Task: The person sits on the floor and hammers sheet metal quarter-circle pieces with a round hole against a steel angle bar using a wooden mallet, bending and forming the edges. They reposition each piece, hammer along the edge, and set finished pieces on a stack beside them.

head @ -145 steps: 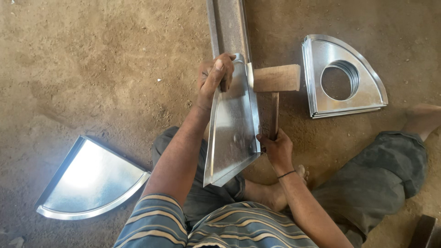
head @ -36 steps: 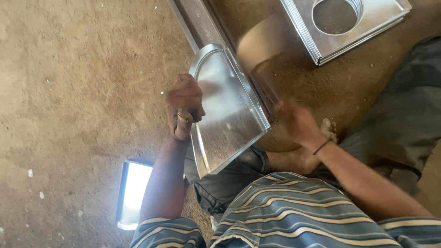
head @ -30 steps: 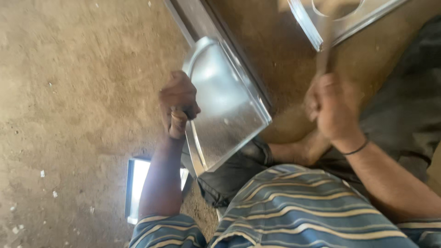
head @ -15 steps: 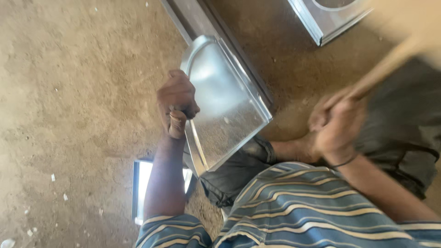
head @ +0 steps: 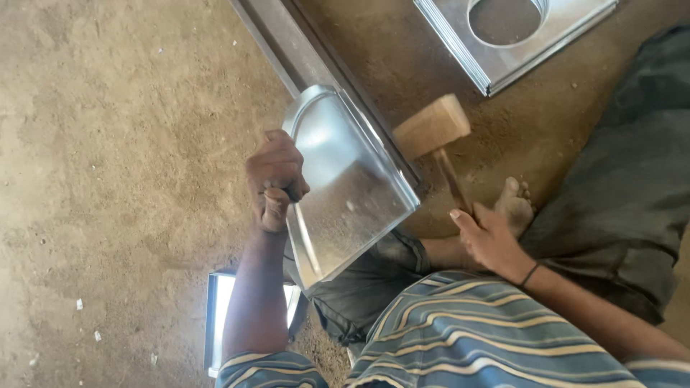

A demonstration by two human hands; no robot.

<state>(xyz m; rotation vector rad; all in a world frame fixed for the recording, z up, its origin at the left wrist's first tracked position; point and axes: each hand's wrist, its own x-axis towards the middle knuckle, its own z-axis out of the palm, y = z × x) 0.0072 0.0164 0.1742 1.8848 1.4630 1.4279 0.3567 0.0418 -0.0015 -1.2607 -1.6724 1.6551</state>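
- On the dirt floor, the left hand (head: 275, 179) grips the edge of a metal sheet (head: 345, 188).
- The right hand (head: 489, 237) holds a mallet (head: 433, 129), its head touching the sheet's edge.

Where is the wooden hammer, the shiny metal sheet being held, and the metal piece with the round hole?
wooden mallet (head: 432, 126), head view, on its wooden head.
metal sheet (head: 348, 194), head view, on its flat face.
metal piece with the round hole (head: 503, 61), head view, on its flat rim below the hole.
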